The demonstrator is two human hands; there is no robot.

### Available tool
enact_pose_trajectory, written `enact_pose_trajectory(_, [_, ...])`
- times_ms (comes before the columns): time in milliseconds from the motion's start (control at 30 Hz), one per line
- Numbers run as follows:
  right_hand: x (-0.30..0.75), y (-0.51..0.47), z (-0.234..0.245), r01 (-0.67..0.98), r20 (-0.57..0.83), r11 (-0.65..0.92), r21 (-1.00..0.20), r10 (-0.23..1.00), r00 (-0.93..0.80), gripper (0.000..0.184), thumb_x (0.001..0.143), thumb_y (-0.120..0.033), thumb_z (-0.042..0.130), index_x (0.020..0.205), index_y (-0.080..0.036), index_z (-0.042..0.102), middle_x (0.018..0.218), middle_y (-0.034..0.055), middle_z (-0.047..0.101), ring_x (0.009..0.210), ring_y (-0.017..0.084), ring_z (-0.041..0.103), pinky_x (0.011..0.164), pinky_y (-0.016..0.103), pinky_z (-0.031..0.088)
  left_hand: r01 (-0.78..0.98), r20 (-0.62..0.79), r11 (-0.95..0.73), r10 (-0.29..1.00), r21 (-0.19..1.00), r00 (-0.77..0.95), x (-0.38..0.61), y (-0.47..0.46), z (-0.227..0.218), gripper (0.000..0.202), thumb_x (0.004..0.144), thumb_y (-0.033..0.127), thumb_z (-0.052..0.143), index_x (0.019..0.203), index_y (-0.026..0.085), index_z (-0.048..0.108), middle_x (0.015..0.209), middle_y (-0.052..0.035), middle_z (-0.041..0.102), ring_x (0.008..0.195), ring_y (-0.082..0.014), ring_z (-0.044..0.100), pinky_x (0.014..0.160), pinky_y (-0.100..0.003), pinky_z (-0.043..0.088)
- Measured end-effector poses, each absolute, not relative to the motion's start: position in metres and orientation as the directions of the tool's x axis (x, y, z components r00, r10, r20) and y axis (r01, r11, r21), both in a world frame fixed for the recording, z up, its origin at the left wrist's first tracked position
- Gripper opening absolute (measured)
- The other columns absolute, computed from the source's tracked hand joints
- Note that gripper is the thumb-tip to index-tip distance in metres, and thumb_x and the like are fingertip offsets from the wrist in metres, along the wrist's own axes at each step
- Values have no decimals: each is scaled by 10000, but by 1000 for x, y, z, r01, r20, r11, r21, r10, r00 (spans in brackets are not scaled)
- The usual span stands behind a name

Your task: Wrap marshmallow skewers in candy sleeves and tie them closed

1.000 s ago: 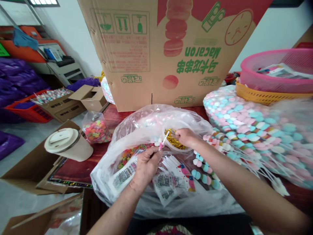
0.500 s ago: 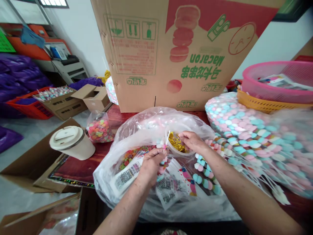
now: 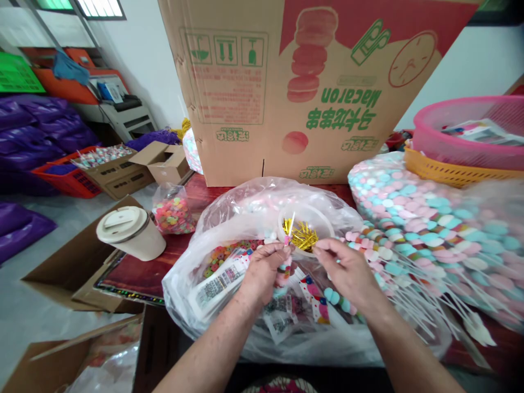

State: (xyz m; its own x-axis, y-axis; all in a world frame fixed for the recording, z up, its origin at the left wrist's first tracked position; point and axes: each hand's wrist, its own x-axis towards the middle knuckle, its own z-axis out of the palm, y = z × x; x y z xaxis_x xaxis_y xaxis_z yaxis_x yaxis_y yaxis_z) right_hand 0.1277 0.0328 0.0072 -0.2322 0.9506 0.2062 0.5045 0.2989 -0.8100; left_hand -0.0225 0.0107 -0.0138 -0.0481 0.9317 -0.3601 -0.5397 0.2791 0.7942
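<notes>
Gold wire twist ties [image 3: 305, 237] fill a small white bowl [image 3: 308, 207] at 12 o'clock from my hands. The bowl sits in the mouth of an opened clear plastic bag [image 3: 245, 210] on the red table [image 3: 131, 278].

My left hand [image 3: 264, 267] is closed round a marshmallow skewer [image 3: 286, 238], whose white stick points up toward the bowl. My right hand [image 3: 347, 267] is at 3 o'clock from the left, fingers curled toward the stick. I cannot tell whether it pinches a tie.

Printed sleeves [image 3: 216, 281] lie at 9 o'clock in the bag. A large heap of bare skewers [image 3: 426, 218] lies at 2 o'clock, beneath the pink basket [image 3: 470, 147].

Judged from this, the skewer in hand seems partly wrapped, its neck not visibly tied. Most of the heap remains to be packed.
</notes>
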Motion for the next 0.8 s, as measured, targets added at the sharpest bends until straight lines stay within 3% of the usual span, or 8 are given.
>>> enact_pose_trajectory(100, [124, 26, 16, 392, 272, 401, -828, 899, -344, 212, 878, -347, 477, 865, -227, 651, 804, 42, 666, 741, 182, 611, 696, 304, 499, -486, -379, 311, 924, 817, -46, -20, 11, -11, 292, 560, 369, 748, 685, 143, 614, 573, 26, 548, 396, -76, 498, 303, -149, 249])
enact_pose_trajectory(233, [110, 23, 14, 357, 322, 517, -778, 815, -481, 337, 901, -259, 392, 1137, -220, 629, 1087, 87, 664, 1028, 213, 605, 946, 385, 445, -395, -347, 302, 937, 867, -45, -17, 8, -8, 203, 624, 325, 662, 710, 143, 636, 579, 31, 531, 359, -35, 366, 322, -163, 259])
enact_pose_trajectory(333, [110, 28, 9, 425, 204, 437, -793, 848, -490, 445, 887, -245, 393, 1317, -209, 504, 1006, 87, 670, 904, 202, 626, 880, 376, 478, -309, -300, 290, 954, 906, 18, -21, 3, -11, 212, 671, 355, 634, 640, 148, 606, 592, 19, 516, 413, -53, 380, 348, -176, 277])
enact_pose_trajectory(433, [113, 31, 4, 506, 119, 369, -780, 881, -459, 555, 848, -212, 420, 1402, -190, 396, 766, 39, 640, 689, 183, 595, 716, 332, 499, -229, -183, 191, 982, 954, 53, -24, 1, -17, 338, 719, 451, 640, 590, 146, 574, 599, 12, 511, 487, -63, 409, 411, -175, 316])
enact_pose_trajectory(533, [110, 27, -5, 495, 155, 314, -810, 929, -336, 620, 839, -230, 464, 1438, -188, 309, 617, -25, 549, 563, 159, 520, 600, 288, 464, -259, -204, 193, 979, 946, -14, -24, 2, -21, 432, 691, 552, 665, 578, 148, 561, 566, 29, 494, 428, -45, 362, 375, -174, 277])
enact_pose_trajectory(633, [109, 19, -10, 373, 196, 263, -890, 958, -209, 499, 860, -293, 496, 1347, -215, 415, 625, -35, 535, 550, 141, 501, 535, 250, 433, -385, -253, 239, 967, 891, 16, -27, 5, -21, 436, 622, 534, 747, 567, 131, 591, 561, 18, 528, 408, -39, 385, 361, -166, 287])
enact_pose_trajectory(733, [117, 16, -2, 366, 216, 375, -852, 888, -407, 173, 878, -289, 506, 949, -208, 642, 658, -4, 563, 625, 145, 530, 588, 251, 440, -479, -346, 449, 892, 754, 291, -36, 6, -21, 398, 517, 431, 855, 625, 107, 650, 540, -4, 578, 438, -76, 503, 431, -192, 419])
enact_pose_trajectory(800, [126, 19, 9, 315, 258, 511, -800, 766, -588, 183, 890, -259, 508, 789, -203, 649, 708, 10, 603, 684, 146, 554, 646, 250, 445, -486, -355, 589, 795, 646, 492, -41, 6, -22, 420, 480, 373, 884, 720, 100, 674, 557, -19, 616, 462, -114, 571, 485, -237, 496])
